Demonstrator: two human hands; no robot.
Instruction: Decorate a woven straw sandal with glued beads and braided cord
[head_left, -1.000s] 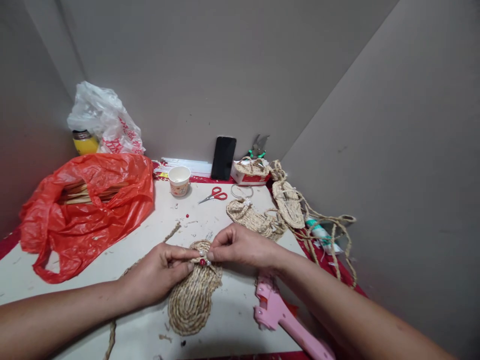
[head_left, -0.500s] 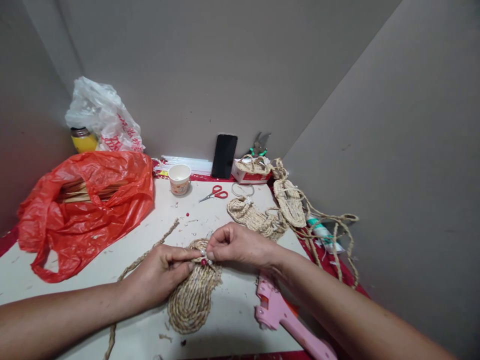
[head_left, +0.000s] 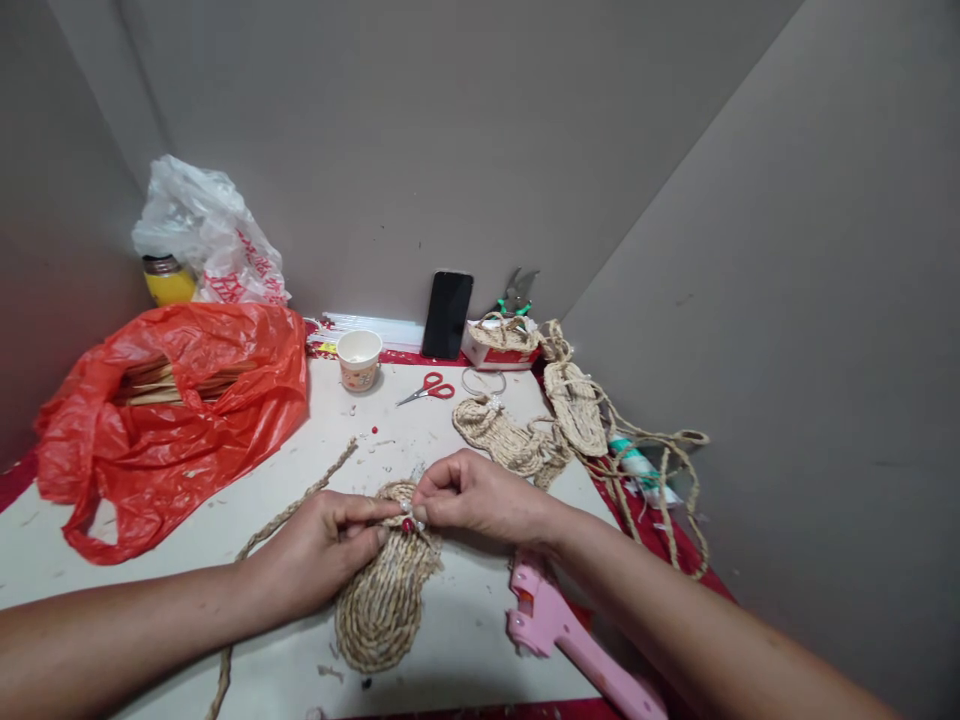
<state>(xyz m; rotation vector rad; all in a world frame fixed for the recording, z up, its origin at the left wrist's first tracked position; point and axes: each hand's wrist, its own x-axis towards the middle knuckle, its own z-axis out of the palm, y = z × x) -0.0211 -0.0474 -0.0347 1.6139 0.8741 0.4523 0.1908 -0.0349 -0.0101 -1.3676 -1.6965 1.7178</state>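
Note:
A small braided straw sandal [head_left: 381, 612] lies on the table, tilted a little toward me. On its strap sit a red bead [head_left: 407, 525] and pale, clear-looking beads [head_left: 406, 508]. My left hand [head_left: 324, 545] grips the sandal's left side, its index fingertip against the pale beads and its thumb below. My right hand [head_left: 472, 495] pinches at the beads from the right; whatever is between its fingertips is too small to make out. Under the right forearm rests a pink glue gun [head_left: 551, 620]. A braided straw cord [head_left: 289, 512] runs beside my left hand.
Beyond my hands are red-handled scissors [head_left: 427, 388], a paper cup [head_left: 359, 362], a phone [head_left: 448, 315] and more straw sandals [head_left: 504, 432]. A red plastic bag [head_left: 187, 440] with straw fills the left. Pruning shears [head_left: 519, 292] stand behind; cords [head_left: 664, 460] hang at right.
Both hands keep nearly the same position at the beads. The view has shifted very slightly; nothing has been picked up or let go.

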